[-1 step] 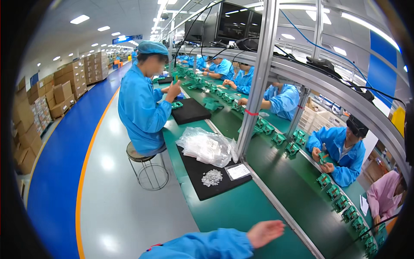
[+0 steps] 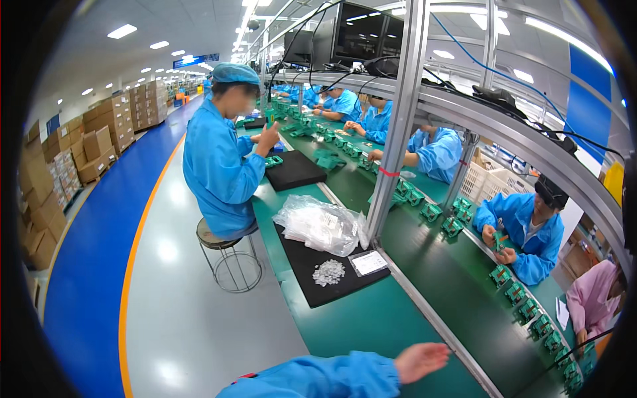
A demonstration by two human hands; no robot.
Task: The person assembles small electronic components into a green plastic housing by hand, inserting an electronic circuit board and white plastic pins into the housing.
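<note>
My left hand [image 2: 422, 361] reaches in from the lower edge in a blue sleeve [image 2: 318, 377]. Its fingers are stretched out to the right above the green bench top [image 2: 371, 325], and nothing shows in it. Beyond it, a black foam mat [image 2: 312, 292] carries a pile of small clear plastic pieces [image 2: 328, 272], a flat clear packet with a white label [image 2: 369, 263] and a large clear plastic bag [image 2: 318, 224] filled with pale pieces. My right hand is outside the picture.
A metal post [image 2: 391, 146] rises beside the green conveyor [image 2: 458, 292], lined with green circuit-board assemblies [image 2: 514, 293]. At the left a co-worker in blue [image 2: 222, 159] stands by a round stool [image 2: 229, 242]. Other co-workers sit across the conveyor. Cartons [image 2: 93, 149] line the far left.
My left hand has moved slightly to the right, with its fingers still stretched out. The whole view has shifted a little.
</note>
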